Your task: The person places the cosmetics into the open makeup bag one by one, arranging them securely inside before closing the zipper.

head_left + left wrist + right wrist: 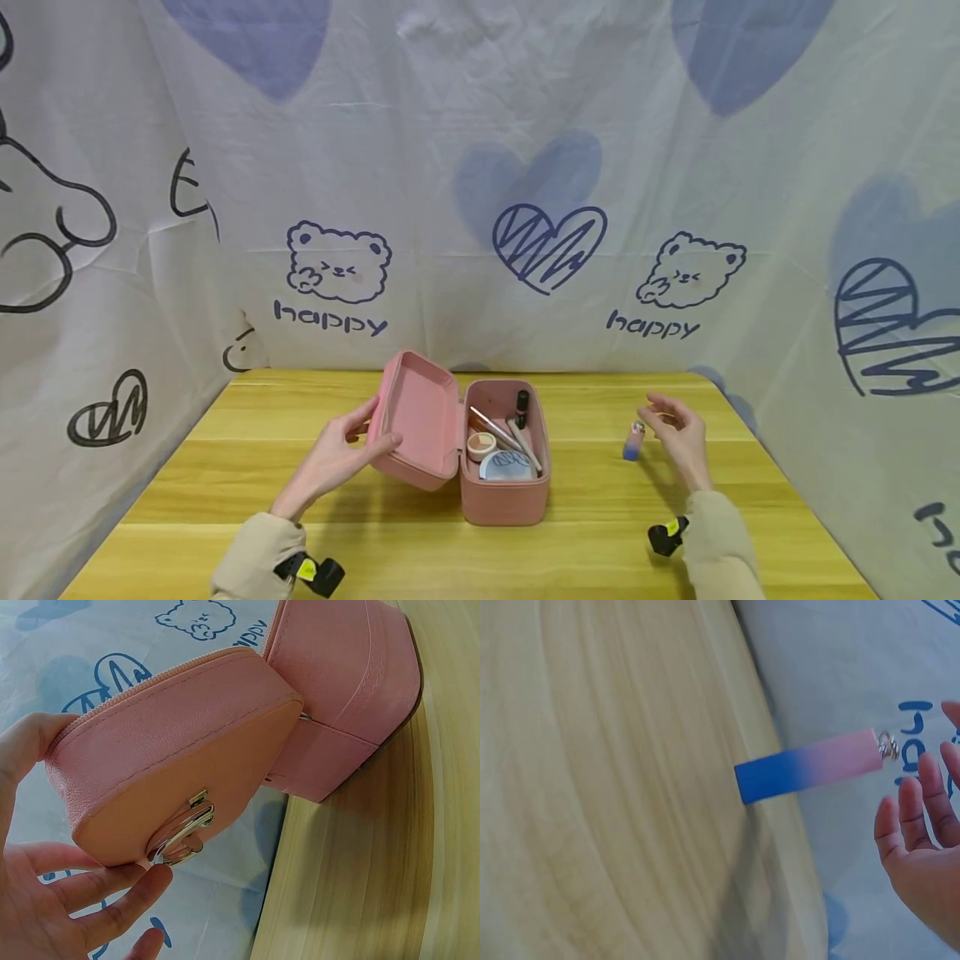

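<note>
From where I stand, going left to right across the table (pixel 187 500): left hand (pixel 336 456) first, clamped on the lid (pixel 423 417), thumb over the rim, some fingers against the outside by the handle (pixel 184 832). Lid hangs open and tilted to the left of the box (pixel 504 504), joined at the side. Risk: a hard pull here could drag or tip the whole box, since the lid is attached; letting go could let it drop left and jolt things.

Middle: box upright, loaded. Black tube (pixel 522 408) at the far right, slim white stick (pixel 525 446) leaning near the right wall, round pot (pixel 480 448) on the left, grey-blue case (pixel 517 472) at the near end. Pretty full, so anything added might sit high and catch when the lid comes over; a knock could shuffle the loose stuff.

Right: two-tone tube (pixel 632 446), blue below, pink above, standing on the table well right of the box. Metal bit (pixel 887 746) on top. Right hand (pixel 680 435) just beside it on the right, fingers loosely bent and spread, nothing gripped; right wrist view shows a gap. Main worry: narrow base, tall body, so a sideways brush would likely topple it, maybe roll it. Pinching only the metal top could slip. Hands well apart from each other.
</note>
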The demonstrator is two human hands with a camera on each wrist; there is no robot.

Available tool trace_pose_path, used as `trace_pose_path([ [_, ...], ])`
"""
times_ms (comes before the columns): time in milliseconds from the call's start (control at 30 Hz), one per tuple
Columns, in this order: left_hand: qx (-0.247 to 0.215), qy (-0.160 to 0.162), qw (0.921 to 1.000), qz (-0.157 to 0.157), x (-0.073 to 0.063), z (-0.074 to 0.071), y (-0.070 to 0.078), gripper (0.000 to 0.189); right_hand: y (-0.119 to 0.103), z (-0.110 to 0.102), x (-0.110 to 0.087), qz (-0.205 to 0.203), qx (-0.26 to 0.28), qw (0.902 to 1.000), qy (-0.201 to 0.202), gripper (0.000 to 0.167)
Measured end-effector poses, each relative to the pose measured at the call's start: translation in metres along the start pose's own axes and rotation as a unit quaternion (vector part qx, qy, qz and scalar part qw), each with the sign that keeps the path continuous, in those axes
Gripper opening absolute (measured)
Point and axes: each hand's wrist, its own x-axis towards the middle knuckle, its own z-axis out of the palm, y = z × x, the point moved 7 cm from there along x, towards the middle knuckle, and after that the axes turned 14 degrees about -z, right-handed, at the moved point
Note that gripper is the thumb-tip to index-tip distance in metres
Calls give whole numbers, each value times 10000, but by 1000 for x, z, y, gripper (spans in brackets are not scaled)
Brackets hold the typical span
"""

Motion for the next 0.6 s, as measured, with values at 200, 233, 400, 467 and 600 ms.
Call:
trace_pose_path([
  [200,32,-7,10000,-55,1,0,0,83,8,-1,-5,81,-47,9992,-390,45],
  [233,40,-10,10000,-60,1,0,0,83,11,-1,-6,131,-63,9988,-460,47],
  [400,75,-12,10000,-60,0,0,0,83,20,1,-11,304,-119,9968,-730,54],
  [467,79,-7,9999,-65,0,0,0,83,23,2,-11,347,-78,9963,-779,54],
  [600,102,20,9999,-57,0,0,0,83,27,4,-12,409,37,9952,-884,53],
])
